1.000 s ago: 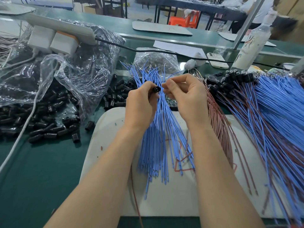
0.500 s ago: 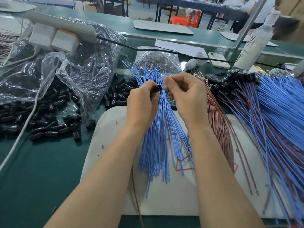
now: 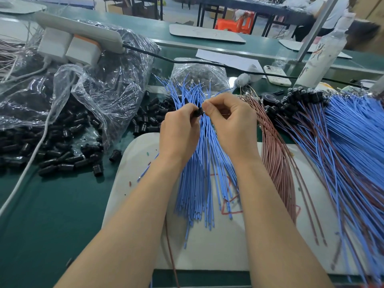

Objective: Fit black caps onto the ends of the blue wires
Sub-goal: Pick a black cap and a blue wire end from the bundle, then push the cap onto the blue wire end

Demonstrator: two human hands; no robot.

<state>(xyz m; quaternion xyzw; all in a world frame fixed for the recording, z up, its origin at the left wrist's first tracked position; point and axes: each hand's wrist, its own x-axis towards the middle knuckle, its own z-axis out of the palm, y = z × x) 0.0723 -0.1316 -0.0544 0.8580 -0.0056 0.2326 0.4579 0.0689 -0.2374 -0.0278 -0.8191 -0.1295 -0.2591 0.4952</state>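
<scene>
Between my two hands sits a small black cap [image 3: 198,112]. My left hand [image 3: 178,132] pinches it with curled fingers. My right hand [image 3: 230,125] meets it from the right, fingertips pinched on the end of a blue wire that is mostly hidden. Under both hands a bundle of loose blue wires [image 3: 202,183] fans out over a white mat [image 3: 141,163]. Loose black caps [image 3: 62,154] lie heaped at the left. At the right lies a large pile of blue wires with black caps fitted [image 3: 342,142].
A crumpled clear plastic bag [image 3: 99,86] covers more caps at the back left, with a white power strip and plugs [image 3: 79,38] on top and a white cord trailing down. Reddish wires [image 3: 276,154] lie right of my hands. A phone [image 3: 276,75] and a bottle [image 3: 324,53] stand behind.
Both hands stay pressed together on the cap and wire end. My view has shifted slightly; the hands hold nearly the same spot.
</scene>
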